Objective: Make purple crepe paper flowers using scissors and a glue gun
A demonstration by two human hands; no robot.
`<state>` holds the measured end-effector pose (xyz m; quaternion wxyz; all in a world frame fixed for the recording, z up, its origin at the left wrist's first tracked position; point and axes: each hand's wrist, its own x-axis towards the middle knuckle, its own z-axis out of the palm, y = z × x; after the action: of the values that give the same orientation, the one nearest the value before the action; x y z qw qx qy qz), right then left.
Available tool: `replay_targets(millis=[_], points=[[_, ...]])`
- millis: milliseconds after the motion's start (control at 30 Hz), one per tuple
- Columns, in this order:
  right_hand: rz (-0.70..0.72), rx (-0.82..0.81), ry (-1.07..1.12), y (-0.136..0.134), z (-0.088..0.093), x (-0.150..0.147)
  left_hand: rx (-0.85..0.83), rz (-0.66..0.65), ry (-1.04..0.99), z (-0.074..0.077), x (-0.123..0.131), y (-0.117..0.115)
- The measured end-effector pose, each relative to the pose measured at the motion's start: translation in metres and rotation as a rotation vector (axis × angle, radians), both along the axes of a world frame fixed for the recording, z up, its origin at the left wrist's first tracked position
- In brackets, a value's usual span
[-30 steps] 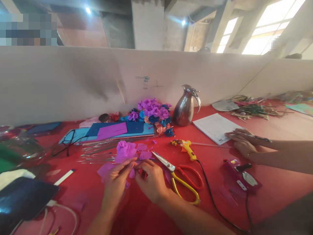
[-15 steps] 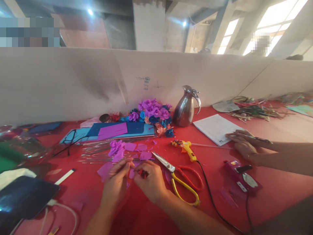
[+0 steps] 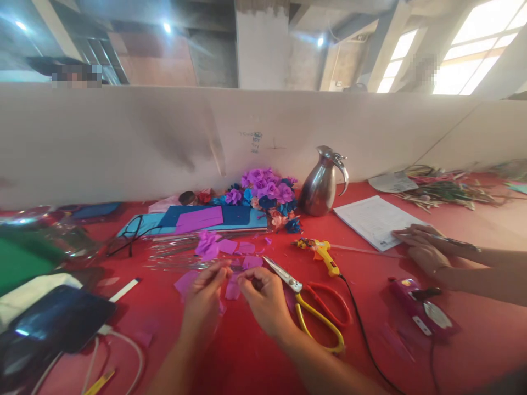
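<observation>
My left hand (image 3: 206, 291) is closed in a pinch, its fingertips beside a purple paper flower (image 3: 208, 245). The flower stands just above these fingers and seems held by its stem, which I cannot see clearly. Close on the right, my right hand (image 3: 265, 302) is also pinched, thumb against curled fingers. Whatever is between them is too small to make out. Cut purple paper petals (image 3: 247, 248) lie beyond the fingertips, and another purple piece (image 3: 233, 288) lies between the hands. Scissors (image 3: 294, 285) with red and yellow handles rest partly open beside my right hand.
A yellow glue gun (image 3: 327, 258) trails a black cord. Behind lie a pile of paper flowers (image 3: 267, 189), paper sheets (image 3: 242, 216), glasses (image 3: 134, 233) and a metal jug (image 3: 321, 184). Another person's hands (image 3: 424, 249) rest by a notepad (image 3: 370, 219). A tablet-like device (image 3: 66, 318) lies left.
The view has shifted, so things appear farther right. The purple flower has risen slightly against the loose petals, along with my hands. Both hands stay pinched.
</observation>
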<state>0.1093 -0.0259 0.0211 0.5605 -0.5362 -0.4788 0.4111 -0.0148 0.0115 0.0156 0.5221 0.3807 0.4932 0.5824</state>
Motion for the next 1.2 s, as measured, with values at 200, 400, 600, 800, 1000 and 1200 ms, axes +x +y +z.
replay_targets(millis=[200,400,600,800,1000,1200], points=[[0.013,0.033,-0.031,0.000,-0.008,0.005,0.039,-0.119,0.071,-0.010,0.004,-0.001],[-0.023,0.045,-0.126,0.000,-0.016,0.003,0.098,-0.169,0.166,-0.012,0.001,-0.001],[0.048,0.096,-0.059,-0.002,-0.013,0.003,0.117,-0.199,0.265,-0.008,0.002,-0.003],[0.055,0.065,-0.099,-0.002,-0.018,0.002,0.205,-0.214,0.281,-0.001,0.005,-0.008],[0.070,0.108,-0.181,-0.003,-0.024,0.002,0.199,-0.164,0.213,0.005,0.006,-0.012],[0.061,0.128,-0.254,-0.003,-0.022,0.003,0.113,-0.127,0.033,0.006,0.006,-0.011]])
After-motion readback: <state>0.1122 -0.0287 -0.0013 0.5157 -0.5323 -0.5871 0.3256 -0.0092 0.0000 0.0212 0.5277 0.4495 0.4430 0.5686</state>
